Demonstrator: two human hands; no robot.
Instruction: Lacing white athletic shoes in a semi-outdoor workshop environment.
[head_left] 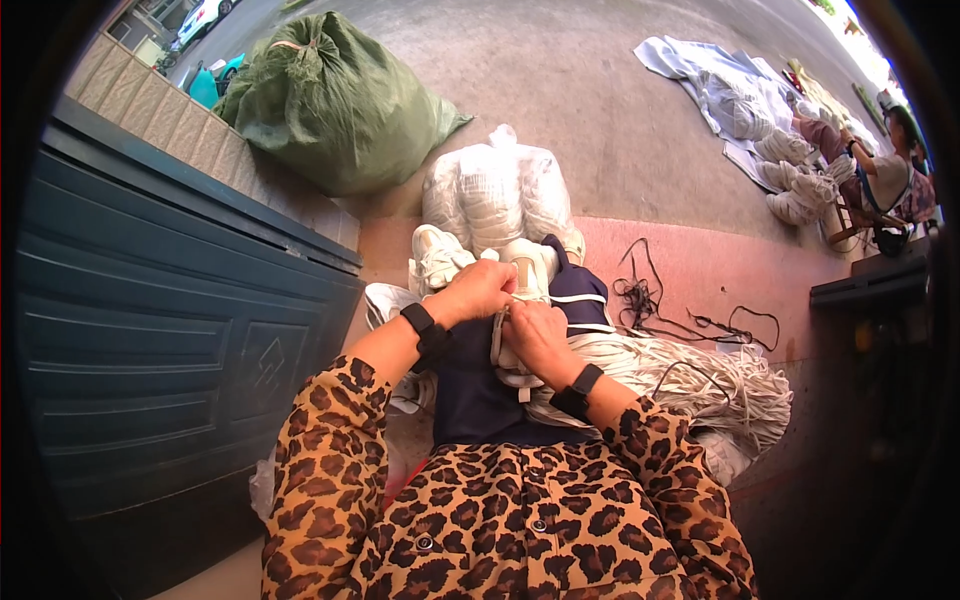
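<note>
A pale sneaker [529, 268] lies in front of me over dark cloth on my lap, its beige tongue area facing up. My left hand [482, 289] comes over it from the left, fingers closed in a pinch near the shoe's opening. My right hand [537, 336] is just nearer and to the right, lying against the shoe, its thumb and fingers also pinched together. The fingertips almost meet; whatever they hold is too small to make out. Another white sneaker [437, 256] rests beyond my left hand. A thick bundle of off-white shoelaces [690, 385] spreads beside my right forearm.
Plastic-wrapped white goods [497, 190] stand just ahead. A large green sack [340, 110] sits farther left, near the blue panelled door [180, 340]. Black laces [645, 290] lie loose on the reddish floor. At far right, a seated person [890, 170] works beside several shoes [800, 185].
</note>
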